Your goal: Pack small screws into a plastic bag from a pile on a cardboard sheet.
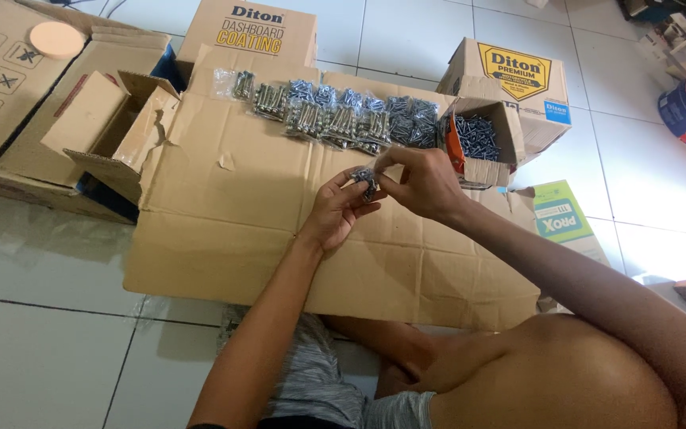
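Both hands meet above the flattened cardboard sheet (279, 238), the left hand (333, 213) and right hand (421, 184) pinching one small clear packet of screws (366, 181) between their fingertips. Held only at its edges, the packet could slip or split, scattering screws across the sheet toward the finished packets (343, 117) and the open box of loose screws (482, 137).

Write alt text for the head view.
Both hands, left hand and right hand, hold a small bag of screws over flattened cardboard. Beyond lie rows of filled bags and an open box of screws.
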